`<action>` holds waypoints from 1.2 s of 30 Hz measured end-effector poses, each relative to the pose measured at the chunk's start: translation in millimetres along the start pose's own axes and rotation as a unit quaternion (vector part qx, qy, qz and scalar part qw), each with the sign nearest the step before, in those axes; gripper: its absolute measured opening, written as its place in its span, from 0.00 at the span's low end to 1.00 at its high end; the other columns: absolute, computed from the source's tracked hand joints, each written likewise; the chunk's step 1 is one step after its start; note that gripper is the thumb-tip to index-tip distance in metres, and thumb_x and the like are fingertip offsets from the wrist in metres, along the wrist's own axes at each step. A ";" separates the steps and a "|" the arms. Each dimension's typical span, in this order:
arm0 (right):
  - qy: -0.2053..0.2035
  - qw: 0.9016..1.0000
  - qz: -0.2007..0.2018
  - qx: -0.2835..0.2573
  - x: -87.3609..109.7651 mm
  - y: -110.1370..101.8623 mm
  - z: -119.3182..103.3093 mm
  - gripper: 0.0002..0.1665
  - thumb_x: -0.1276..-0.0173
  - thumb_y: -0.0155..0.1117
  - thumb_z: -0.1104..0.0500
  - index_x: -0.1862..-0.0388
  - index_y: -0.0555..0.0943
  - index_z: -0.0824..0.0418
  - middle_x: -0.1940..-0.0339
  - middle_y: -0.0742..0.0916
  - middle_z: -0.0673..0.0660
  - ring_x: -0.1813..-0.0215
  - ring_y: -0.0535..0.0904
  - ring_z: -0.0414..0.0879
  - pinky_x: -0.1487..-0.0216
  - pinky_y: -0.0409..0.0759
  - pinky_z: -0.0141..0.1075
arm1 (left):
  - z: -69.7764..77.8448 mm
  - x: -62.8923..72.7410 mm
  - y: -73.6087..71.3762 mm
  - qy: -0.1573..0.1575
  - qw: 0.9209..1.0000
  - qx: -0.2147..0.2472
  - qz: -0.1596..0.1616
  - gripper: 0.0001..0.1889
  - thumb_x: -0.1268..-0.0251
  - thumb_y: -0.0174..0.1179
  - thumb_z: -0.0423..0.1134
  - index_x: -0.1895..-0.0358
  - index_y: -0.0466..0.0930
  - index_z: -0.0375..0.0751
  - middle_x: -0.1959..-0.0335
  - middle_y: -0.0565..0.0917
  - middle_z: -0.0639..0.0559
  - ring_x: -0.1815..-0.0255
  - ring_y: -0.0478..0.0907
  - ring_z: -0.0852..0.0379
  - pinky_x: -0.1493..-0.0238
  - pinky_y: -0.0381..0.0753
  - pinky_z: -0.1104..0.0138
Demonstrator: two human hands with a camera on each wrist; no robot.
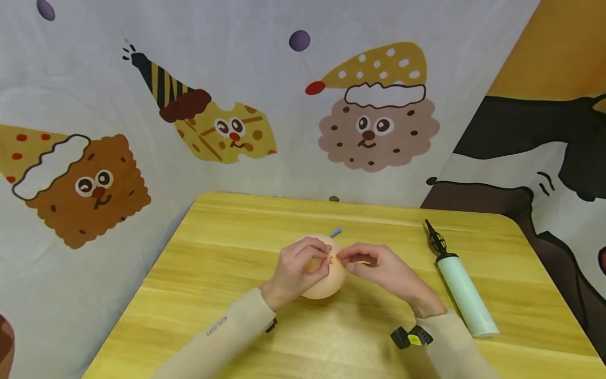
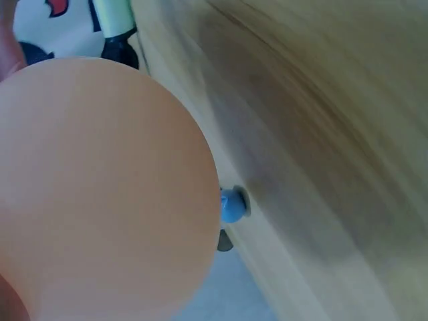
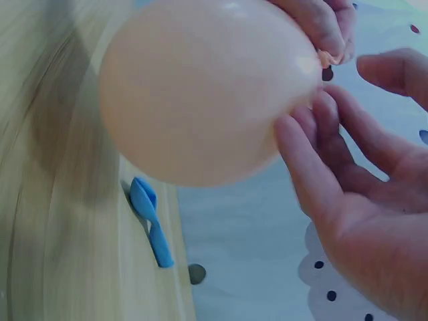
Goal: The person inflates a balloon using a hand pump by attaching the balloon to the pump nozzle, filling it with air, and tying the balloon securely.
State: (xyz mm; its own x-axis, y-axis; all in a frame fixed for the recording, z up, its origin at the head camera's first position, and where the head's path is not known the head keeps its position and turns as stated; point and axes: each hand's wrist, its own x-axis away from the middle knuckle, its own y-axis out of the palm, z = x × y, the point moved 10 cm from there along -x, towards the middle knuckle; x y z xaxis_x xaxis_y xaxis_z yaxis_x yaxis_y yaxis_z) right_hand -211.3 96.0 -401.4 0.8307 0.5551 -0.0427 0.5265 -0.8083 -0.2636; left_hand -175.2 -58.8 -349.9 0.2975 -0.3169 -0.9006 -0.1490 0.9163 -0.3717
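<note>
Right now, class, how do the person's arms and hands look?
The left hand and right hand are ungloved. The cream left sleeve bears dark lettering; the right sleeve is cream. Black wristwear shows on both sides, with a yellow patch on the right.

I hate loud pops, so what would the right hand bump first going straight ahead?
Probably the peach balloon: the right hand points at it, its fingers seeming to touch it, though depth is unclear.
</note>
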 end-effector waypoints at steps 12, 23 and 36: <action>-0.013 0.990 0.076 0.119 9.4 -2.8 3.1 0.49 0.40 0.81 0.49 0.24 0.68 0.56 0.26 0.72 0.57 0.29 0.70 0.57 0.38 0.75 0.60 | -41.0 14.6 -18.4 -0.189 0.977 0.065 0.079 0.09 0.43 0.66 0.18 0.66 0.81 0.35 0.61 0.83 0.42 0.61 0.86 0.47 0.55 0.88 0.64; 0.050 0.994 0.066 0.074 11.8 5.5 29.6 0.60 0.40 0.81 0.48 0.16 0.56 0.49 0.18 0.61 0.61 0.26 0.67 0.68 0.39 0.81 0.55 | -70.4 33.9 -14.5 -0.342 0.927 0.136 0.068 0.05 0.28 0.64 0.30 0.55 0.83 0.33 0.51 0.83 0.44 0.47 0.83 0.48 0.42 0.84 0.57; 0.088 0.985 0.143 0.033 0.1 4.7 44.9 0.50 0.26 0.66 0.42 0.15 0.51 0.52 0.20 0.63 0.60 0.30 0.72 0.66 0.42 0.83 0.53 | -69.9 81.5 14.3 -0.458 0.850 0.250 -0.075 0.57 0.36 0.71 0.60 0.15 0.39 0.55 0.16 0.44 0.46 0.17 0.49 0.42 0.25 0.63 0.42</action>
State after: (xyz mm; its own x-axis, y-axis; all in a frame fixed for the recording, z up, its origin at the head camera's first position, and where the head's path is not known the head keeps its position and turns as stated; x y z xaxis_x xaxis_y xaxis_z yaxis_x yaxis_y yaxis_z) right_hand -216.8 101.1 -445.9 0.9649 0.2596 0.0410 0.2584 -0.9087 -0.3279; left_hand -219.0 -88.7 -444.3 0.9213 -0.3256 -0.2124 0.3063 0.9444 -0.1191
